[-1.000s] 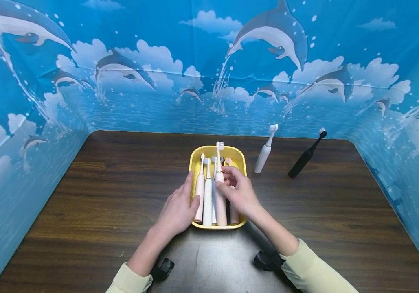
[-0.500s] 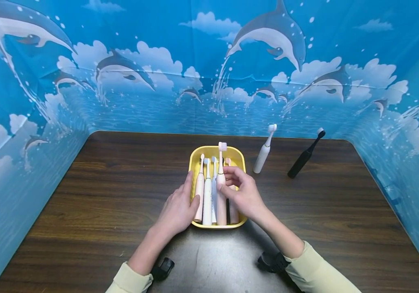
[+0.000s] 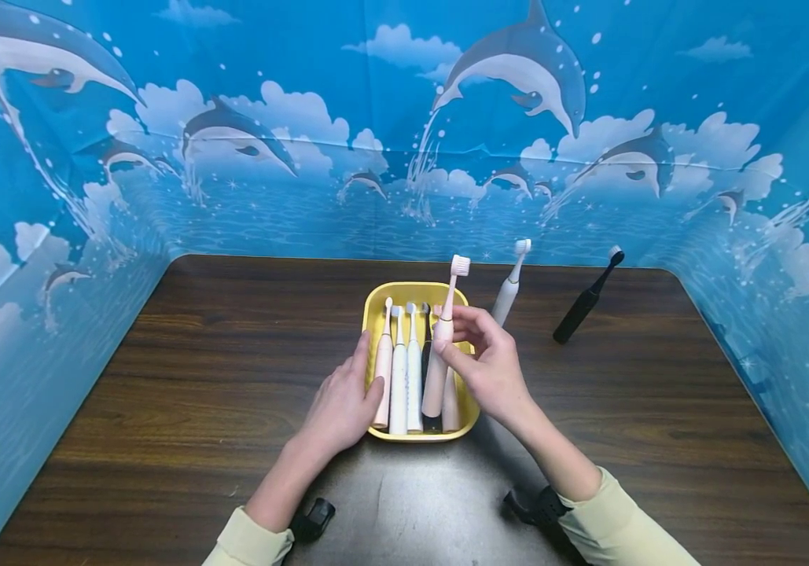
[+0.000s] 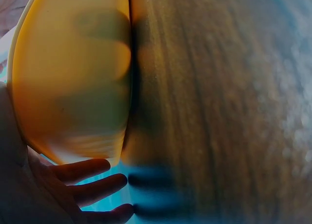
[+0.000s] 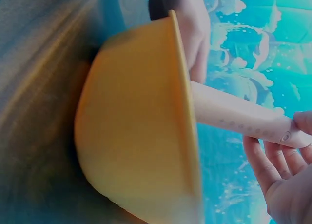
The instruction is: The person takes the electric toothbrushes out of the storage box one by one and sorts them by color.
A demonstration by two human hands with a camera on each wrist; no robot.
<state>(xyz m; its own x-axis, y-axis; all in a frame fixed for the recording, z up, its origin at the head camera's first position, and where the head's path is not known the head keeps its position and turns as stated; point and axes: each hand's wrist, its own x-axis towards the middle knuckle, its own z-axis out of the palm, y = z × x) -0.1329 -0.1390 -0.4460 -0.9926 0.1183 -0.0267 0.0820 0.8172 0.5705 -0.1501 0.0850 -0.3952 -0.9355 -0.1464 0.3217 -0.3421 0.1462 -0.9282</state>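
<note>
My right hand (image 3: 490,365) pinches a pink electric toothbrush (image 3: 436,377) by the upper handle, its bristled head tilted up and to the right. In the right wrist view its pink handle (image 5: 239,112) rises past the rim of the yellow basket (image 5: 139,116). Several other toothbrushes lie side by side in the basket (image 3: 461,435): a pink one (image 3: 383,385), white ones (image 3: 399,385), a black one (image 3: 426,338) and another pink one partly hidden behind the held one. My left hand (image 3: 343,401) rests against the basket's left side with its fingers extended; the left wrist view shows fingers (image 4: 97,190) along the basket wall.
Right of the basket, a white electric toothbrush (image 3: 506,299) lies on the dark wooden table (image 3: 199,377), partly behind my right hand. Farther right lies a black one (image 3: 583,308). A blue dolphin-print cloth (image 3: 319,204) borders the back and sides.
My right hand has lifted the pink toothbrush and moved it to the right, tilting it, so the white and black ones beneath show more. The left hand stays put.
</note>
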